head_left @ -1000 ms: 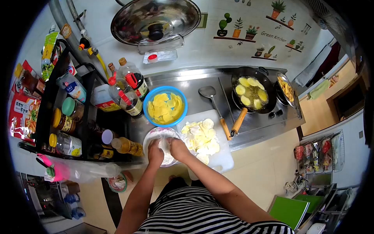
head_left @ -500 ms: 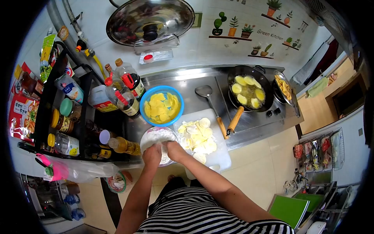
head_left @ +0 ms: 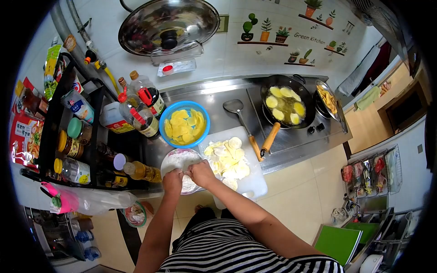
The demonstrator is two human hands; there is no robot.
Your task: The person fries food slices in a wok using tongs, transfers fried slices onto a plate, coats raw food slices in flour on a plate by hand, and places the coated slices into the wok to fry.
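Note:
Over a bowl of white powder, my left hand and my right hand meet with fingers curled and fingertips close together. Whatever they pinch between them is hidden by the fingers. Just right of the bowl, pale yellow, powder-dusted round slices lie heaped on a white cutting board. Behind the bowl stands a blue plastic basket holding more yellow slices.
Several slices fry in oil in a black wok, its wooden handle pointing at me. A spatula lies left of it. Fried pieces sit at the far right. Sauce bottles and a black rack stand left.
My hands have drawn closer together over the bowl, and the white blur between them is gone. The whole view has shifted slightly.

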